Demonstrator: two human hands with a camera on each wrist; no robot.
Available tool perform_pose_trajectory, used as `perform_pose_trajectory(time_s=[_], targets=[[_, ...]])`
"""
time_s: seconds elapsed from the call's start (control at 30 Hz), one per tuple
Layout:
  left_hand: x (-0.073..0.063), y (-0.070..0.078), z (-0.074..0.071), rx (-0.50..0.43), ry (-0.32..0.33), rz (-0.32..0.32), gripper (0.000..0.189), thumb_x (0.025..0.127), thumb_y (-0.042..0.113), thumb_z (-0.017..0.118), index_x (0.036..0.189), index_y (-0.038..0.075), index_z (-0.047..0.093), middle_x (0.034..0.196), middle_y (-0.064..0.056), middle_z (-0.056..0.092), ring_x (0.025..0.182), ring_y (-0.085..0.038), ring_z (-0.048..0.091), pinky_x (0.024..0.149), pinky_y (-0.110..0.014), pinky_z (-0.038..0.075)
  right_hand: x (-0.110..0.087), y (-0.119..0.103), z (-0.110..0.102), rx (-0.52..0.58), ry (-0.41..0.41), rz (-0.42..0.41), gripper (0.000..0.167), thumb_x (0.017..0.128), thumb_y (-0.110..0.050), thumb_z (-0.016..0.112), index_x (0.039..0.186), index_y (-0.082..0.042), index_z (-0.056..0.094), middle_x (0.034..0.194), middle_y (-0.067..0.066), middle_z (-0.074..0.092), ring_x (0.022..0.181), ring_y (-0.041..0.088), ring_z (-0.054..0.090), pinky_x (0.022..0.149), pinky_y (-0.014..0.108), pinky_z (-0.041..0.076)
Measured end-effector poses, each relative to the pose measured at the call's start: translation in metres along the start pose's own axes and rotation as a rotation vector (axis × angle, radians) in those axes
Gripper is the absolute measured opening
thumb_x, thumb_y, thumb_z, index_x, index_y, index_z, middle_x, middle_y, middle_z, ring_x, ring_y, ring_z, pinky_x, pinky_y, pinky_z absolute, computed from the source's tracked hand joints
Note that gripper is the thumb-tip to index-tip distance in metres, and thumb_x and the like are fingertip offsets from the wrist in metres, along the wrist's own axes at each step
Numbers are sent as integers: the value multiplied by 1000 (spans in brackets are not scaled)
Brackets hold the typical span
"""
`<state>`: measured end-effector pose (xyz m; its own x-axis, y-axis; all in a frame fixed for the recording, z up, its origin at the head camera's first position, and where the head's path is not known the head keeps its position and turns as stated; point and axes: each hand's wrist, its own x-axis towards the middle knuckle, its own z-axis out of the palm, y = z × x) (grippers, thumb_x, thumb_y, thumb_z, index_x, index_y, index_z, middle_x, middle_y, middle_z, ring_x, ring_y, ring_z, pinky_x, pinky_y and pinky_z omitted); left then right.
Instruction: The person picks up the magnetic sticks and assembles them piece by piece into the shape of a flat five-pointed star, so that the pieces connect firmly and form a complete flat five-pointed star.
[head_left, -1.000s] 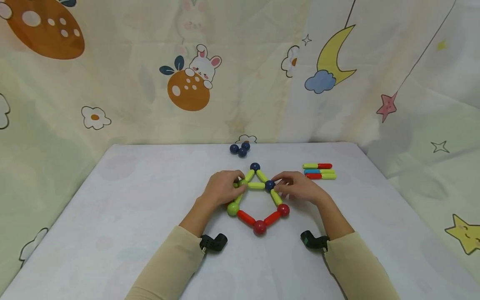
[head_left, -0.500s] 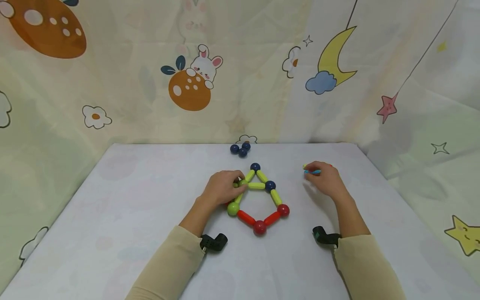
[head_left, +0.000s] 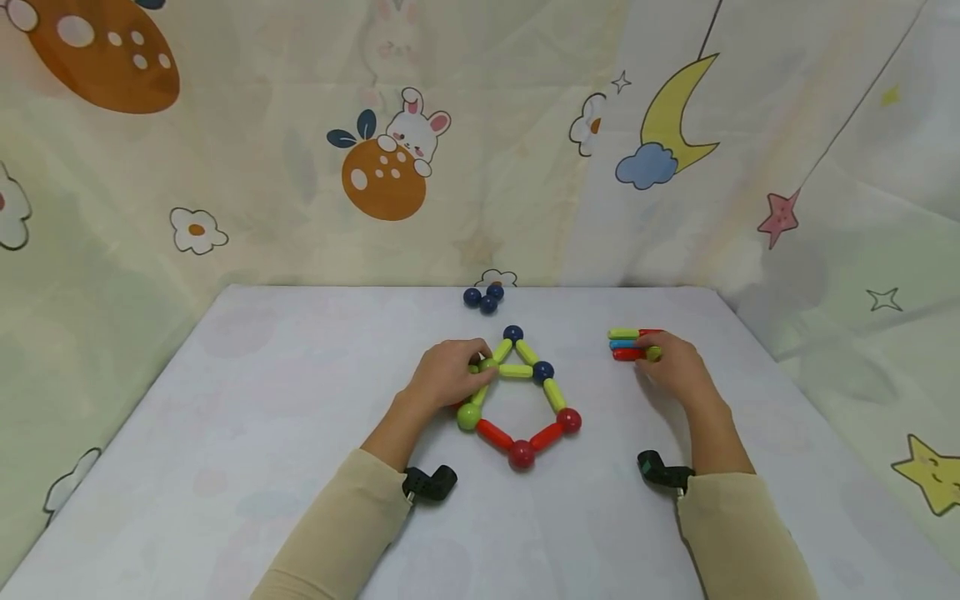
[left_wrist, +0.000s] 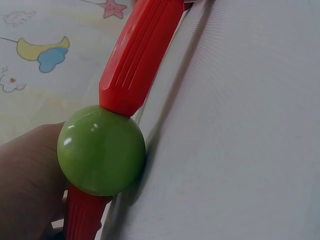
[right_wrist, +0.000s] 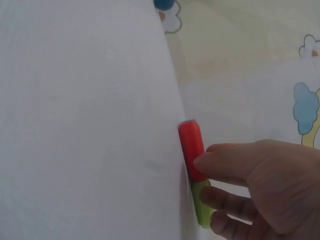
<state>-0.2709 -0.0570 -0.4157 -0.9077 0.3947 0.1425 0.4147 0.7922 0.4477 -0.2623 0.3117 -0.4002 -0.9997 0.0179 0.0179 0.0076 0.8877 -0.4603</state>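
Observation:
On the table lies a frame of magnetic rods and balls, yellow-green and red rods with green, red and dark blue balls. My left hand holds its left side, thumb and fingers around a green ball. The left wrist view gives a close look at a green ball between two red rods. At the right, my right hand grips loose rods laid end to end in rows. In the right wrist view its thumb presses a red rod, with a green rod under the other fingers.
Several loose dark blue balls sit at the table's back edge, behind the frame. A patterned cloth hangs behind the white table. Black wrist cameras jut out from both sleeves.
My right hand has left the blue ball at the frame's right side and moved right to the loose rods, then slightly right and nearer along them. My left hand stays in place.

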Motion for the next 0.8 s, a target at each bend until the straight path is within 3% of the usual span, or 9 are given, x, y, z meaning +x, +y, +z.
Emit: perform_pose_trajectory(time_s=[0.2, 0.37, 0.43, 0.6, 0.67, 0.8], targets=[[1, -1, 2, -20, 6, -10, 30, 95, 38, 71, 117, 17, 73, 106, -3, 76, 94, -19, 66, 87, -37, 55, 5, -2, 5, -59, -57, -37, 38, 97, -12, 68, 131, 4, 65, 136, 32, 56, 124, 50, 49, 106, 66, 43], [2, -2, 3, -29, 4, -11, 30, 95, 39, 71, 116, 18, 73, 106, -2, 76, 95, -19, 66, 87, -37, 55, 3, -3, 7, -41, -54, -57, 35, 97, -18, 71, 125, 3, 68, 122, 27, 62, 111, 43, 53, 98, 60, 49], [2, -2, 3, -31, 3, -10, 29, 95, 39, 71, 116, 18, 73, 106, -2, 75, 95, -19, 65, 87, -37, 55, 2, -2, 7, -12, -55, -54, 38, 99, -21, 68, 128, 4, 65, 124, 27, 63, 112, 43, 54, 99, 59, 49], [3, -4, 5, -32, 3, -11, 29, 95, 39, 71, 116, 19, 73, 106, -1, 75, 94, -18, 65, 87, -37, 55, -1, -7, 7, 64, -51, -27, 44, 104, -26, 60, 138, 3, 56, 130, 28, 61, 109, 39, 58, 87, 44, 57], [3, -5, 6, -32, 2, -14, 29, 95, 40, 71, 116, 19, 73, 106, -1, 75, 94, -18, 65, 87, -37, 55, -1, -10, 8, 74, -32, -31, 43, 104, -25, 60, 138, 2, 56, 129, 27, 61, 105, 36, 58, 81, 36, 56], [3, -6, 6, -36, 0, -20, 30, 95, 41, 70, 116, 20, 73, 106, 0, 75, 95, -18, 65, 88, -37, 55, 0, -15, 8, 87, 5, -69, 40, 102, -23, 64, 135, 0, 59, 125, 27, 62, 101, 37, 60, 77, 34, 57]])
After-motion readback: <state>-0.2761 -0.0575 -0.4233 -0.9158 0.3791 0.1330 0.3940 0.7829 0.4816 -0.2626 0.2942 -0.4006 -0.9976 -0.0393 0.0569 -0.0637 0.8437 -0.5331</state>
